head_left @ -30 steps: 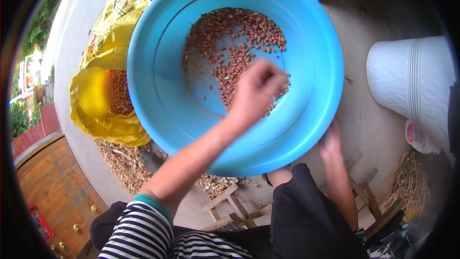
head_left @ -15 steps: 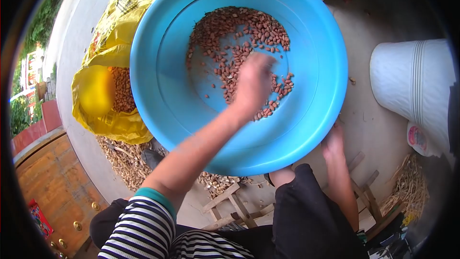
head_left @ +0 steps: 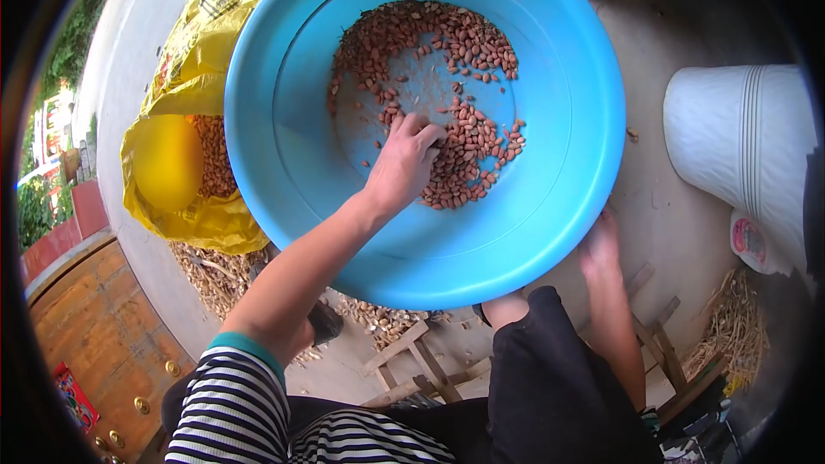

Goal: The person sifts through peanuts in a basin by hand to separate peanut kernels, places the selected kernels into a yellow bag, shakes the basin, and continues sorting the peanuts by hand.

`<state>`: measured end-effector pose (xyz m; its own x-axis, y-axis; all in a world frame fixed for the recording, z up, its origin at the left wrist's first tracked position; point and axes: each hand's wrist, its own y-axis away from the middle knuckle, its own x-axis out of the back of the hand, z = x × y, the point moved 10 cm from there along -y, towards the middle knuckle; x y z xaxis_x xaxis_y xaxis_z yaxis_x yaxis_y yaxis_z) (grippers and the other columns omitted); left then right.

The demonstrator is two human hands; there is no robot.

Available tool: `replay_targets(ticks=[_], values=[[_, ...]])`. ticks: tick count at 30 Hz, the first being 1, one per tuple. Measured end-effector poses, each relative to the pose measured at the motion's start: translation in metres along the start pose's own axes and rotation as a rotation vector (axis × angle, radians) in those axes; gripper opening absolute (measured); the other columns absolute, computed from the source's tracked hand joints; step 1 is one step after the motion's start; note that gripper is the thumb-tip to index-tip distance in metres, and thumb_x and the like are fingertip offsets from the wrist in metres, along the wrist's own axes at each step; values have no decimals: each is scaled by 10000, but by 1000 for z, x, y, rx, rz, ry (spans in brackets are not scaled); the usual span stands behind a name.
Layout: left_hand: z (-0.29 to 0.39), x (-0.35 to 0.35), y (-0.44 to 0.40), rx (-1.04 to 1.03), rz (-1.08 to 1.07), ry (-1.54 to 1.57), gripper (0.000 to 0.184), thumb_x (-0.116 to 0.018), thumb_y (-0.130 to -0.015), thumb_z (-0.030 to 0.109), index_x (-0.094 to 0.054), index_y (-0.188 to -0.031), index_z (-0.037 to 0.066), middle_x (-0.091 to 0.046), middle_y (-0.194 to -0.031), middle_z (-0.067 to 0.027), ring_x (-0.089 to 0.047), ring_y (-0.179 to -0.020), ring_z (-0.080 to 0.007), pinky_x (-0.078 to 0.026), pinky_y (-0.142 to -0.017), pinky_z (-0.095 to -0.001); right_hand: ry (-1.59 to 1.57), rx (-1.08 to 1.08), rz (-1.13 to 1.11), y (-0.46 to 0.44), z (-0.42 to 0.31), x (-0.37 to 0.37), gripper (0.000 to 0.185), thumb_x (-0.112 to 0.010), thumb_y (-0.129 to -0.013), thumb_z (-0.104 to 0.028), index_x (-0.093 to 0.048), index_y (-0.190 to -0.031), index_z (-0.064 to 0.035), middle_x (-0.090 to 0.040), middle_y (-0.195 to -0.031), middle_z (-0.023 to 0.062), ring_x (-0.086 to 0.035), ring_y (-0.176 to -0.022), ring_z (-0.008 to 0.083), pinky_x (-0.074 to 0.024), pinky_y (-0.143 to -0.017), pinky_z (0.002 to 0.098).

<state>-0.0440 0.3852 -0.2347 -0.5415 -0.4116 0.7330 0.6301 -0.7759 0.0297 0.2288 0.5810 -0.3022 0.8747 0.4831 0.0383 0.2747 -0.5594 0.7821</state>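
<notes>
A large blue plastic basin (head_left: 550, 206) is tilted toward me over my knees. Reddish-brown shelled peanuts (head_left: 468, 150) lie in it, heaped along the far side and in a second patch near the middle. My left hand (head_left: 406, 159) reaches in at the left edge of that patch. Its fingers are curled down among the peanuts, with a small dark bit by the fingertips that I cannot make out. My right hand (head_left: 601, 245) holds the basin at its lower right, its fingers hidden behind the wall.
Left of the basin stands a yellow bag (head_left: 193, 228) of peanuts with a yellow rounded object (head_left: 168, 163) in it. Shells (head_left: 210, 279) litter the floor. A wooden stool (head_left: 425, 365) is below, a white container (head_left: 730, 137) at right, a wooden cabinet (head_left: 107, 326) at left.
My left hand has moved left and slightly down within the basin, uncovering peanuts in the middle patch. My right hand stays at the basin's edge.
</notes>
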Motion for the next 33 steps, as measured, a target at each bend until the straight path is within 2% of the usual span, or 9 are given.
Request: replay_targets(ticks=[6, 10, 11, 13, 15, 18, 22, 27, 33], values=[[-44, 33, 17, 225, 120, 0, 403, -541, -706, -133, -598, -1066, 38, -545, -1097, -176, -526, -1053, -370, -458, -889, -406, -117, 168, 123, 8, -43, 24, 268, -479, -936, -72, -527, -1175, 39, -588, -1076, 113, -577, -965, 189, -475, -908, 340], [-64, 31, 13, 354, 121, -32, 515, -471, -684, -182, -551, -1147, 29, -534, -1123, -204, -528, -1071, -385, -453, -926, -411, 7, 710, 140, 95, -162, -36, 239, -472, -930, -50, -538, -1148, 20, -581, -1069, 103, -562, -942, 159, -458, -906, 307], [-66, 25, 13, 382, 93, 6, 521, -466, -684, -183, -548, -1152, 30, -532, -1128, -206, -531, -1068, -383, -453, -926, -409, 13, 711, 133, 106, -170, -50, 239, -472, -930, -50, -538, -1148, 20, -581, -1069, 103, -562, -942, 159, -458, -906, 307], [-50, 22, 13, 237, 78, 68, 512, -460, -689, -174, -548, -1153, 24, -530, -1134, -206, -532, -1063, -383, -462, -910, -411, 157, 699, -235, 121, -173, -112, 246, -506, -937, -68, -532, -1164, 25, -571, -1123, 105, -558, -982, 144, -461, -904, 289], [-48, 13, 23, 322, -42, 108, 496, -462, -694, -161, -551, -1148, 18, -532, -1135, -201, -539, -1054, -377, -472, -890, -411, 215, 457, -468, 113, -144, -158, 301, -519, -927, -70, -506, -1209, 36, -557, -1178, 111, -541, -1047, 141, -439, -935, 284], [-62, 25, 42, 404, 10, 82, 499, -497, -698, -126, -518, -1176, 16, -533, -1122, -212, -546, -1040, -375, -478, -879, -411, 349, 293, -457, 67, -93, -180, 403, -507, -902, -47, -438, -1288, 48, -518, -1252, 142, -522, -1107, 172, -410, -971, 296], [-76, 20, 60, 570, -63, 78, 545, -541, -696, -105, -446, -1221, 2, -501, -1138, -237, -526, -1053, -398, -471, -894, -427, 610, 257, -177, 29, -72, -181, 467, -498, -853, -4, -429, -1312, 45, -483, -1291, 202, -530, -1128, 246, -451, -915, 331], [-56, 8, 50, 487, -110, 58, 616, -580, -691, -112, -368, -1261, -12, -423, -1192, -254, -474, -1090, -444, -452, -927, -460, 724, 250, -53, 0, -51, -183, 515, -504, -824, 8, -418, -1331, 17, -472, -1254, 212, -538, -1094, 290, -499, -833, 343], [-69, -7, 65, 686, -131, 71, 570, -637, -708, -79, -348, -1197, -34, -414, -1177, -275, -466, -1083, -461, -439, -937, -489, 685, 181, 12, -3, -39, -182, 495, -497, -815, -8, -454, -1308, -15, -394, -1315, 223, -522, -1085, 350, -467, -936, 393]])
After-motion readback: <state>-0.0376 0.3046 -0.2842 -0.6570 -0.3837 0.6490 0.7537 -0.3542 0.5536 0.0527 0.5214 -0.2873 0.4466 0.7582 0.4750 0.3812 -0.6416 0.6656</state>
